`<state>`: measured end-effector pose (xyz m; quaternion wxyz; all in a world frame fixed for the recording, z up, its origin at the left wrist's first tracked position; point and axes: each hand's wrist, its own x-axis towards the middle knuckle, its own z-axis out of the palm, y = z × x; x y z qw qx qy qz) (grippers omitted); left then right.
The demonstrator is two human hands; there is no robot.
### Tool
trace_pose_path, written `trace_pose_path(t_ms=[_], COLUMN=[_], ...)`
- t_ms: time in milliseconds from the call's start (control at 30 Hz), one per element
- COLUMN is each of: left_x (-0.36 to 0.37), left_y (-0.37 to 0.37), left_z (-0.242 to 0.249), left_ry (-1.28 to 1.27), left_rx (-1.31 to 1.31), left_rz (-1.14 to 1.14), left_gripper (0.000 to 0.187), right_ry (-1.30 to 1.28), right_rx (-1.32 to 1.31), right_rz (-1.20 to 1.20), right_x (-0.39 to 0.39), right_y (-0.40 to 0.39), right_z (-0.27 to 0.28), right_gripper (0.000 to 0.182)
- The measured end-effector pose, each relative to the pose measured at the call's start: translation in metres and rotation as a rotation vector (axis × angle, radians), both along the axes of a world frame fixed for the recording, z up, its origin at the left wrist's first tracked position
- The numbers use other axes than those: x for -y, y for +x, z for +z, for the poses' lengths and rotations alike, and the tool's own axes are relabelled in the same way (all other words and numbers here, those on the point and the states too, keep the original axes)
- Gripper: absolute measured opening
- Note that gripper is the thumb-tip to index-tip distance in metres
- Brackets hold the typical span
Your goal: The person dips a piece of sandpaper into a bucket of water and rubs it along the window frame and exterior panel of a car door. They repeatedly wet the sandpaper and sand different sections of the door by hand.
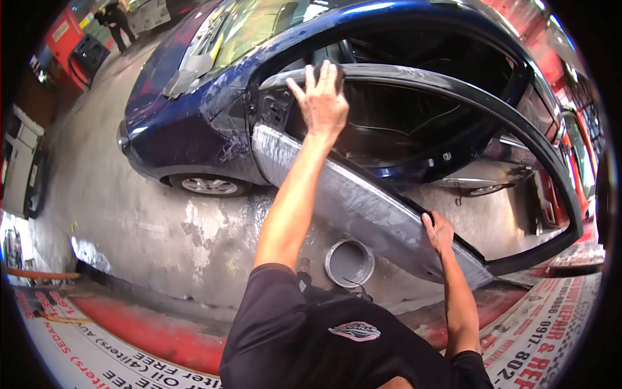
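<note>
A car door (369, 201), grey and patchy with a sanded look, hangs open from a dark blue car (194, 123). My left hand (321, 107) reaches to the front upper part of its window frame (414, 76). Some of its fingers are spread, and others press over a small dark pad (338, 74); the thumb is hidden. Lower down, my right hand (440, 232) grips the door's upper edge below the window opening, close to the rear end.
A bucket (350, 262) of greyish liquid stands on the floor close before me. The car's front wheel (208, 186) is to the left. Farther back, a person (115, 26) in dark clothes stands near a red panel (63, 32). Printed banners (123, 343) lie behind me.
</note>
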<state>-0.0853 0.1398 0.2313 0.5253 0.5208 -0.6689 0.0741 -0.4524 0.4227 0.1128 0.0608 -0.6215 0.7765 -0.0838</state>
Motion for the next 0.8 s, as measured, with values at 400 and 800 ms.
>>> trace_pose_path(t_ms=[400, 800], left_x=[-0.003, 0.001], left_y=[-0.010, -0.012], left_z=[-0.017, -0.010], left_ry=[-0.099, -0.134], left_rx=[-0.005, -0.001], left_rz=[-0.056, 0.020], left_gripper=[0.059, 0.038], right_ry=[-0.008, 0.037], right_rx=[-0.015, -0.029], right_rz=[-0.020, -0.009], right_x=[-0.001, 0.001], right_y=[-0.003, 0.006], right_z=[-0.004, 0.008], right_gripper=[0.051, 0.050])
